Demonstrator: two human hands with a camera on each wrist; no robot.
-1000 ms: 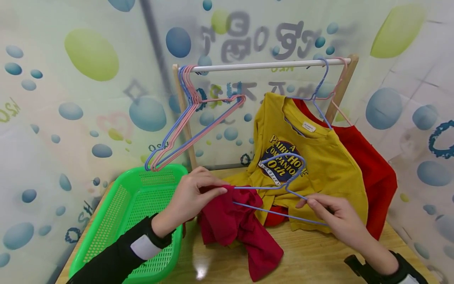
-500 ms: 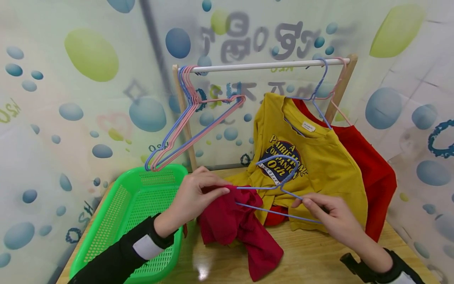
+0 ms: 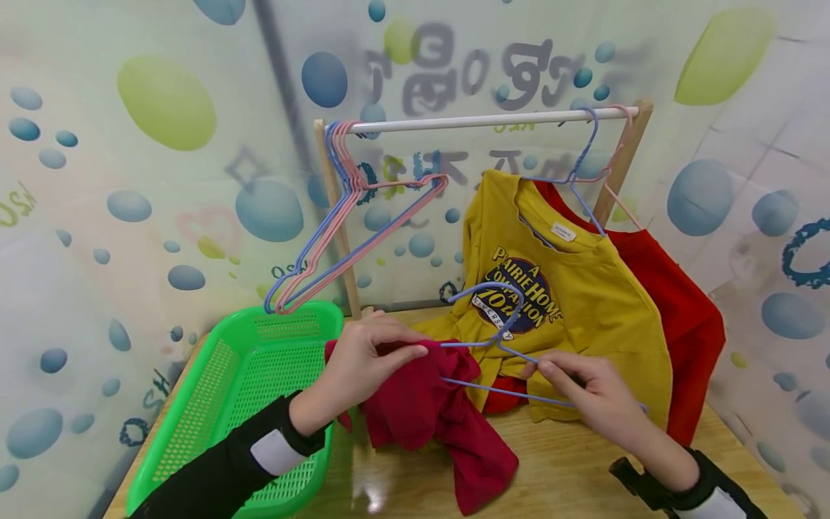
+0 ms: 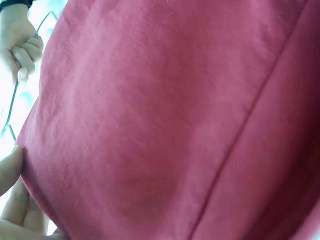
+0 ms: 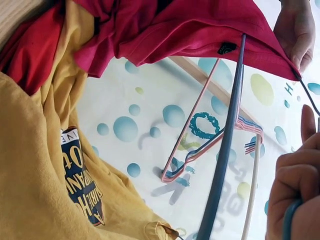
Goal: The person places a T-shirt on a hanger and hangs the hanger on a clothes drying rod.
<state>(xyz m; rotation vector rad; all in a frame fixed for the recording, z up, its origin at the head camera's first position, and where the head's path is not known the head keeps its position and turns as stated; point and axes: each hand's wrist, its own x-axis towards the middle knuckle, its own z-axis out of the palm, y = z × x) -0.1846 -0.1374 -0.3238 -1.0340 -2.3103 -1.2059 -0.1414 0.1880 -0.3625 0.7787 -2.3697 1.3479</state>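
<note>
My left hand pinches the upper edge of a dark red shirt between thumb and fingers. Its cloth fills most of the left wrist view. My right hand grips the shoulder of a blue hanger, whose hook stands up in front of a yellow T-shirt. The left end of the hanger lies inside the red shirt and is hidden by cloth. In the right wrist view the hanger's lower bar runs up into the shirt's opening. Part of the shirt droops onto the wooden table.
A clothes rack with a white rail stands at the back. Several blue and pink hangers hang at its left end. The yellow T-shirt and a red garment hang at the right. A green basket sits at the left.
The right hand and the blue hanger have moved left, so the hanger's hook is nearer the left hand. The left hand has shifted slightly right, still pinching the shirt.
</note>
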